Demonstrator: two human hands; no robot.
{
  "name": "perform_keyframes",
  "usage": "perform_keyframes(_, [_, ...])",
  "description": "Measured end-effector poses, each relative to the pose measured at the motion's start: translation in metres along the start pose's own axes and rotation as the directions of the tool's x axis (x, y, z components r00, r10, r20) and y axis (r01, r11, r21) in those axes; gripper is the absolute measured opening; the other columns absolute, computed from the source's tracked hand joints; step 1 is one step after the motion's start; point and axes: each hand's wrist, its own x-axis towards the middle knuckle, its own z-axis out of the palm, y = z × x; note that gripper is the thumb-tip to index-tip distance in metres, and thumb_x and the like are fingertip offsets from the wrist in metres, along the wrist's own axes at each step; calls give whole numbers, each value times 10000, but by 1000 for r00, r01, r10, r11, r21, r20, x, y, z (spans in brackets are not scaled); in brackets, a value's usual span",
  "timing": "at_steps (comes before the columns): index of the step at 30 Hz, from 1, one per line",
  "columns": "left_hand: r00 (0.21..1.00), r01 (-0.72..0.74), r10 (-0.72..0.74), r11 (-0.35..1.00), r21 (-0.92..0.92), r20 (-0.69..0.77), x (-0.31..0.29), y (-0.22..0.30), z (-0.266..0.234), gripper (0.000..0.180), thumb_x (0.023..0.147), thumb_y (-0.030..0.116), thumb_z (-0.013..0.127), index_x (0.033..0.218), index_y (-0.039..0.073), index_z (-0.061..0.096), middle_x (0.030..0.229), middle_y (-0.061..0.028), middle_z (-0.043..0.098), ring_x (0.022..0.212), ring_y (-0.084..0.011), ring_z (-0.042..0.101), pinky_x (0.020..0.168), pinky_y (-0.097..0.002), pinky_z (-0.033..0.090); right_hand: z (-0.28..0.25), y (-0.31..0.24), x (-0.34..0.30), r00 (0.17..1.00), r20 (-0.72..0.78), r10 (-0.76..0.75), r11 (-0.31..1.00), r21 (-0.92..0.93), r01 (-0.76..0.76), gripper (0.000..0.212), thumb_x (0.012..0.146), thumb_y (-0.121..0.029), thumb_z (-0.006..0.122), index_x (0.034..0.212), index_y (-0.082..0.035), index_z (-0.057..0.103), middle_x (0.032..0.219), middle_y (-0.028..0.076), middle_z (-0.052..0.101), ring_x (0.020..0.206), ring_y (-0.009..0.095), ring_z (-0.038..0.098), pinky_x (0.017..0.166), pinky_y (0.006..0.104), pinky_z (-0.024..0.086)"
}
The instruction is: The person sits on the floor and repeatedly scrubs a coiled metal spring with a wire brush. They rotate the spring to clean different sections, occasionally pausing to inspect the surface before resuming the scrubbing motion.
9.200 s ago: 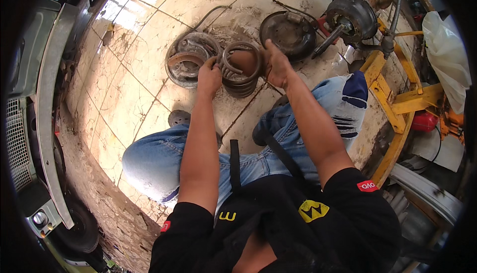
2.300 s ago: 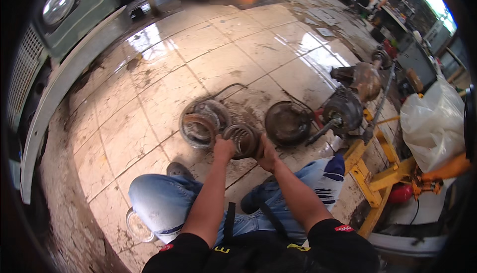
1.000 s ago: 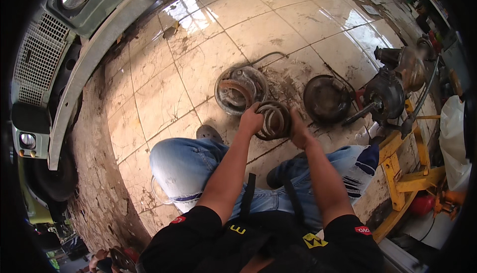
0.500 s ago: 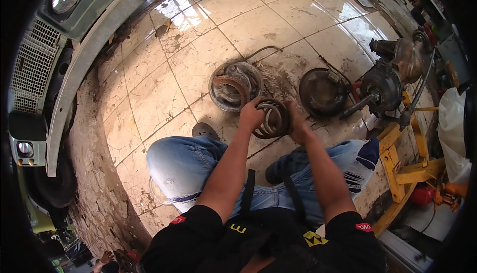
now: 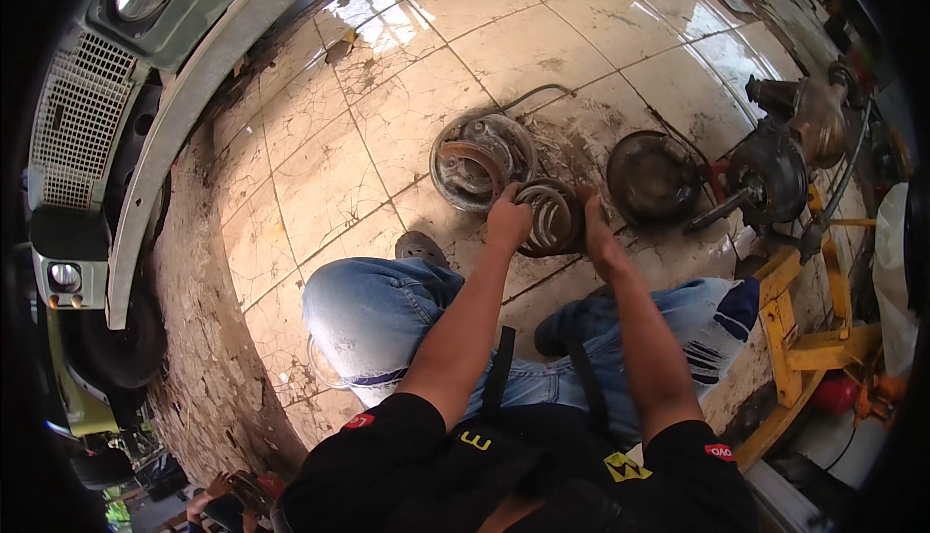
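A dark metal coil spring [image 5: 550,221] is held between my two hands, its open end and rings facing up toward me. My left hand [image 5: 509,221] is closed on its left side, fingers wrapped over the rim. Against the right side, my right hand [image 5: 601,235] grips the coil; its fingertips are partly hidden. Just beyond my left hand a round metal drum plate [image 5: 441,182] lies on the floor, with a rusty curved brake shoe [image 5: 473,150] on it. To the right of the spring sits a dark round brake drum [image 5: 654,179].
An axle assembly [image 5: 765,179] rests at the right by a yellow metal stand [image 5: 794,339]. A vehicle's silver bumper [image 5: 184,87] curves along the left. A thin hose [image 5: 538,92] lies beyond the drum plate. At lower left another person's hand [image 5: 215,486] shows.
The view has shifted, so the scene sits slightly farther right. The coil spring has tilted to show more of its rings. My right hand, blurred before, now presses its right side.
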Motion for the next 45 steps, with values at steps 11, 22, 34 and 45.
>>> perform_keyframes(11, [999, 41, -42, 998, 41, 27, -7, 12, 10, 600, 781, 144, 494, 1378, 83, 488, 1259, -230, 589, 1156, -371, 563, 968, -420, 446, -31, 24, 36, 994, -83, -76, 899, 426, 105, 647, 1024, -498, 325, 1362, 34, 472, 1353, 122, 522, 1231, 226, 489, 1057, 312, 354])
perform_keyframes(22, [998, -25, 15, 987, 157, 66, -17, 29, 18, 542, 777, 137, 514, 1315, 66, 517, 1154, -246, 628, 1076, -404, 591, 934, -445, 458, -41, 15, 24, 971, -91, -221, 960, -196, 200, 508, 1024, -377, 414, 1367, -6, 467, 1137, 153, 632, 1109, 195, 548, 963, 325, 405])
perform_keyframes(34, [957, -190, 148, 970, 152, 249, -30, 35, -5, 518, 773, 106, 548, 1291, 102, 567, 1190, -193, 634, 1101, -360, 595, 938, -403, 474, -45, 60, 57, 1000, -21, 17, 992, 128, -14, 480, 986, -312, 415, 1333, 11, 497, 1267, 182, 563, 1139, 280, 546, 973, 357, 411])
perform_keyframes(45, [942, -257, 167, 917, 306, 293, -11, 16, 7, 537, 772, 86, 564, 1309, 93, 553, 1182, -198, 638, 1102, -350, 602, 932, -401, 473, -58, 19, 24, 980, 190, -64, 958, -262, 114, 385, 956, -206, 505, 1282, -5, 547, 1144, 130, 619, 1008, 184, 579, 886, 315, 451])
